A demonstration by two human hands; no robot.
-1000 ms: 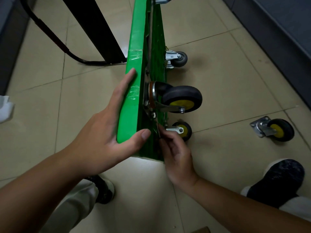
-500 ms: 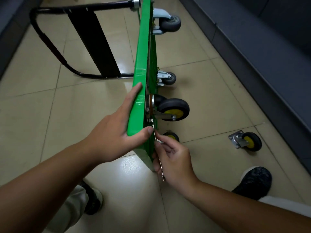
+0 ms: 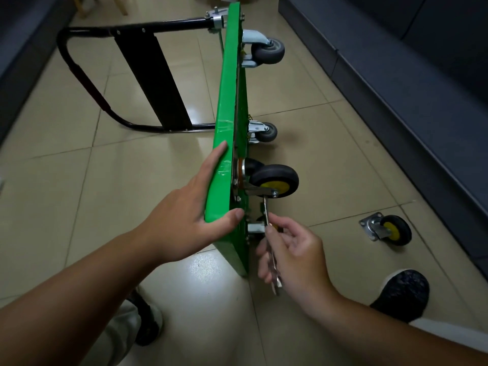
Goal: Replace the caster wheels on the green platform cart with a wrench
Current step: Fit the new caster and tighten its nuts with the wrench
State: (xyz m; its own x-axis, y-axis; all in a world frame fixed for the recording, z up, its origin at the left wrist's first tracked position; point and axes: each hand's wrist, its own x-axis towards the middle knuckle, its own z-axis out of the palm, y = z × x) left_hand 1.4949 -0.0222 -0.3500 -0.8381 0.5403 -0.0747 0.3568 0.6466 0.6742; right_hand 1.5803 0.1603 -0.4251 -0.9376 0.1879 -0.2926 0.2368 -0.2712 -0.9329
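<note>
On green cart (image 3: 226, 107), four casters (image 3: 274, 178)

Dark shoes (image 3: 401, 294), white soles (image 3: 390, 273), pale trousers (image 3: 118, 339)

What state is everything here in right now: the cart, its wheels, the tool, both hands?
Green cart: tipped up on its side edge, wheels facing right.
Handle: sticking out to the left.
Left hand: grips the cart's upper edge.
Right hand: holds the wrench.
Wrench: tip near the yellow caster's bracket.
Yellow caster: mounted.
Loose caster: lying on the floor.
Grey casters: mounted.
</note>
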